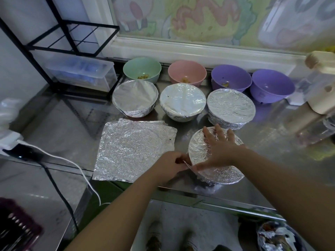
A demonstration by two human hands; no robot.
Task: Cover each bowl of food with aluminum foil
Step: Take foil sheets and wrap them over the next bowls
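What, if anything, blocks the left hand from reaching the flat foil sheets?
Probably nothing, so yes: the foil sheets lie open right beside the left hand. It must first release the foil edge it pinches on the near bowl.

Contents covered, edges blurred
Foil (224, 173) hides what the front bowl (213, 181) and three bowls (183, 100) behind it hold; bits in the green bowl (143, 76) and pink bowl (185, 80) too small to name; cream container (322, 87), at the right edge of the counter (272, 142), blurred and cropped.
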